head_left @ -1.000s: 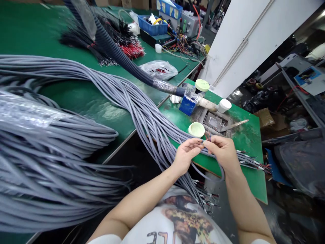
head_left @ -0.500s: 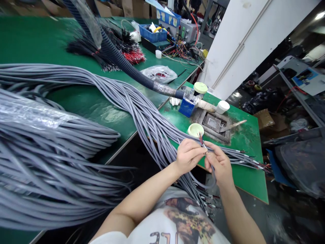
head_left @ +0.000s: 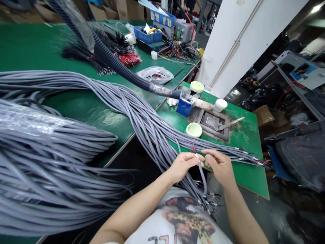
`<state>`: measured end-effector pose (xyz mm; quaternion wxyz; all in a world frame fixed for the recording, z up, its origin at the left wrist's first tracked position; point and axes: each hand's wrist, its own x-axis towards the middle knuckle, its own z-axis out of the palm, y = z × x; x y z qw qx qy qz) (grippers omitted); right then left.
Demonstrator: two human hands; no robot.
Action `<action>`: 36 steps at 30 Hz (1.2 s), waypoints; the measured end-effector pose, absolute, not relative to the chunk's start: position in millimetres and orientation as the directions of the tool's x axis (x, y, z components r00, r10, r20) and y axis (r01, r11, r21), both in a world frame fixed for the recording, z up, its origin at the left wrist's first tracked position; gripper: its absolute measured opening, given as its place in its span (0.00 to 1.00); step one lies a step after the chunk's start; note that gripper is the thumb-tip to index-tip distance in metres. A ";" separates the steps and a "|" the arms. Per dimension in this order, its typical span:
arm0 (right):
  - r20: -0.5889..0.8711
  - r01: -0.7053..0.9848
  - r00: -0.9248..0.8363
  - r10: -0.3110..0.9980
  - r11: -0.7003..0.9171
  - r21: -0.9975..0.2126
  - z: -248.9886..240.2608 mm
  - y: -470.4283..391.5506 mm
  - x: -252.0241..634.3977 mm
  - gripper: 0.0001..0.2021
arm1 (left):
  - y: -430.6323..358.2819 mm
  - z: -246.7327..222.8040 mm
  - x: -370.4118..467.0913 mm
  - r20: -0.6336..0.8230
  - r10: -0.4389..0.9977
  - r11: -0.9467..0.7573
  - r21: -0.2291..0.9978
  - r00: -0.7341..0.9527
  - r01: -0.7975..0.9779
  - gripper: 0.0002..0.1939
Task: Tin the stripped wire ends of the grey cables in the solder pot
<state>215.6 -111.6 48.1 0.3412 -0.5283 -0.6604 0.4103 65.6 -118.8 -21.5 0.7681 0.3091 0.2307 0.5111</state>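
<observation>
Between thumb and fingers, my left hand [head_left: 185, 165] grips a grey cable [head_left: 202, 176] just below its stripped end. Thin coloured wires [head_left: 194, 146] fan upward from that end, above a white band. My right hand [head_left: 220, 166] is just to the right, fingers curved and apart, with a gap between it and the cable. A thick bundle of grey cables [head_left: 152, 125] runs behind both hands. Its stripped ends [head_left: 262, 163] lie on the right part of the green table. More cable ends [head_left: 209, 203] hang near my shirt.
A soldering pot [head_left: 212, 122] with a scraper [head_left: 231, 124] sits beneath a fume hose [head_left: 127, 73]. Near it stand a pale green cup [head_left: 194, 130], a white cup [head_left: 220, 105] and a blue box [head_left: 184, 107]. Large cable coils [head_left: 50, 162] fill the left.
My right hand has let go of the cable and moved slightly away to the right. The cable end has shifted left and down a little in my left hand.
</observation>
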 end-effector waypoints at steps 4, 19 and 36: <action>0.123 0.525 -0.307 0.944 0.276 -0.805 66.4 -103.0 207.7 0.06 | -127.3 -22.9 62.9 -0.017 0.892 0.300 0.770 0.453 -0.563 0.18; 0.104 0.290 -0.060 0.993 0.117 -0.950 61.0 -73.7 205.8 0.10 | -132.0 -33.3 55.8 -0.001 0.902 0.281 0.761 0.432 -0.585 0.14; 0.307 0.555 -0.300 0.903 0.427 -0.714 60.6 -96.0 188.1 0.13 | -132.4 -37.6 55.3 -0.060 0.941 0.244 0.801 0.333 -0.546 0.15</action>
